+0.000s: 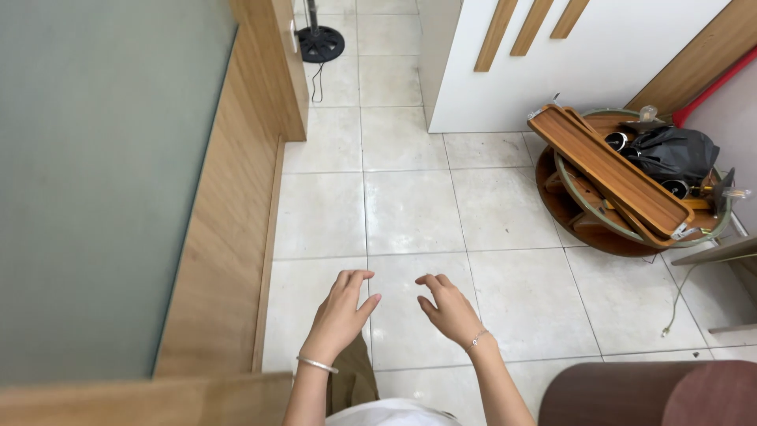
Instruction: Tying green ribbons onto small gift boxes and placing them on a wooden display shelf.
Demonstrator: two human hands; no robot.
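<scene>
**Empty hands above the tiled floor**

I saw my left hand (341, 312) and right hand (451, 309) hovering side by side over the floor (410, 209), fingers loosely spread, gripping nothing. Well apart, to the right, long wooden trays (611, 175) leaned across a round wooden stand (623, 237). I judged them stiff, fairly light, best gripped along the raised rims.

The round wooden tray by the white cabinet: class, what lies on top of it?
On the round wooden tray lie a long wooden box and a black bag. Small items underneath are mostly covered. Both hands hover empty.
</scene>
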